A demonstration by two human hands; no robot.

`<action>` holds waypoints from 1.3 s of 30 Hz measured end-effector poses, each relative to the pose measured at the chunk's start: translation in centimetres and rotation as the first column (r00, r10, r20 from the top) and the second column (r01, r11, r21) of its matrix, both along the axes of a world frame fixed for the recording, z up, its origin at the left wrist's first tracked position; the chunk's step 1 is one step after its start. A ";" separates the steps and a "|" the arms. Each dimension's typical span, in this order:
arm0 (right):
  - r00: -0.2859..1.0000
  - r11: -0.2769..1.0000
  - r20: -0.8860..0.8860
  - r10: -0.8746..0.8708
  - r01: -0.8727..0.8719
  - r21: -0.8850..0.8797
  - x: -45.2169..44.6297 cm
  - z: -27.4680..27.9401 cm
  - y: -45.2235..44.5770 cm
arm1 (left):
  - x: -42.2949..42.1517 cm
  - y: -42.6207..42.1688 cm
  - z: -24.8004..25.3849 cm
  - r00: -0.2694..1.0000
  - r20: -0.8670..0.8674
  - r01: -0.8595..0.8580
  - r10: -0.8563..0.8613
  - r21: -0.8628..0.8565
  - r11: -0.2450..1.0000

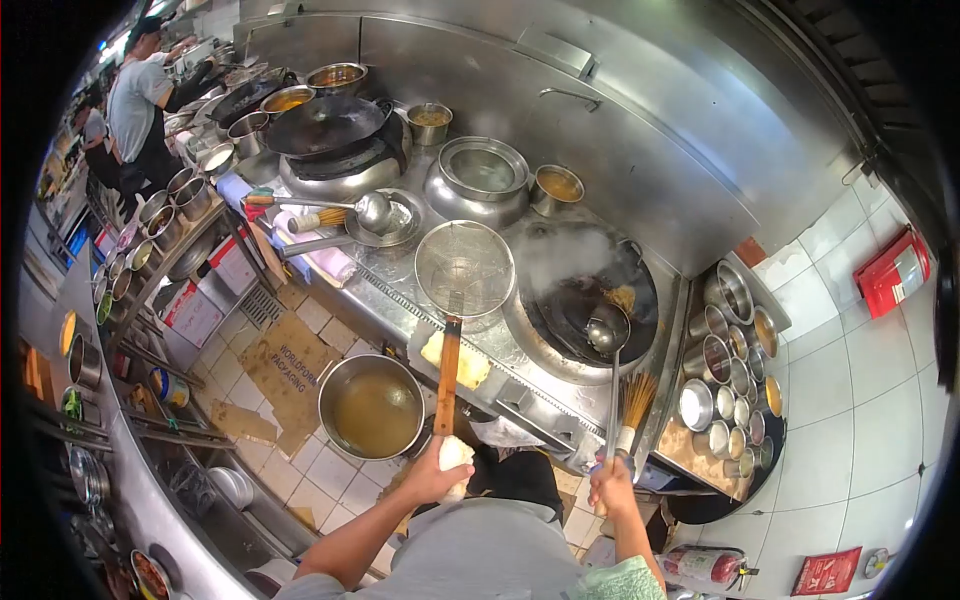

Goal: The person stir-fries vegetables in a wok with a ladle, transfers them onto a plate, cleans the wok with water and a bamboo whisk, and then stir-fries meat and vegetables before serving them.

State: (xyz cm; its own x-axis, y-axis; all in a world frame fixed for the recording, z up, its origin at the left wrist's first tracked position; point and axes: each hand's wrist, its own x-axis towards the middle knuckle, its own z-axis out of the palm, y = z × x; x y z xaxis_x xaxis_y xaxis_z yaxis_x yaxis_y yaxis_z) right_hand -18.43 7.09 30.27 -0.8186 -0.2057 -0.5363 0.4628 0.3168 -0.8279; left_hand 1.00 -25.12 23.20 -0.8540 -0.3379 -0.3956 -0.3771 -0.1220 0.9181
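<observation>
My left hand (pixel 432 478) is closed around a bunched white cloth (pixel 456 466). The wooden handle (pixel 449 375) of a round mesh strainer (pixel 465 268) meets the top of this hand; whether the fingers grip it too I cannot tell. The strainer's basket is over the steel range. In my right hand (pixel 611 486) is the long handle of a metal ladle (pixel 607 329), its bowl inside a steaming black wok (pixel 560 290). Some noodle-like food (pixel 622 298) lies in the wok near the ladle bowl. A bamboo brush (pixel 637 400) stands beside the ladle handle.
A pot of cloudy liquid (pixel 372 407) stands low at left. Another wok (pixel 325 124) and a round steel pot (pixel 484 168) occupy the back of the range. Several seasoning containers (pixel 737 385) crowd the right shelf. A person (pixel 140 100) stands at far left.
</observation>
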 end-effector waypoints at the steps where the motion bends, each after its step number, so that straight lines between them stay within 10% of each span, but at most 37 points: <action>1: 0.998 0.995 -0.051 0.038 -0.033 0.094 -0.1 -4.4 2.1 | -0.1 -0.1 1.5 1.000 0.008 0.000 0.000 -0.047 0.999; 11: 0.977 0.896 -0.209 0.044 0.054 0.441 0.8 -18.9 6.3 | 1.0 0.2 0.7 1.000 0.007 -0.021 0.021 -0.016 1.000; 26: 0.997 0.851 -0.078 0.023 0.021 0.524 1.8 -12.6 2.2 | 1.6 0.9 1.7 0.988 -0.019 -0.154 0.156 0.075 0.985; 33: 0.845 0.901 -0.531 0.071 0.174 0.398 1.3 -15.7 3.3 | 1.8 0.6 -1.7 0.985 -0.005 -0.172 0.172 -0.008 0.985; 39: 0.939 0.985 -0.341 0.037 0.023 0.171 -4.4 -9.3 -4.6 | 1.5 -0.3 0.3 0.941 -0.007 -0.335 0.338 0.114 0.935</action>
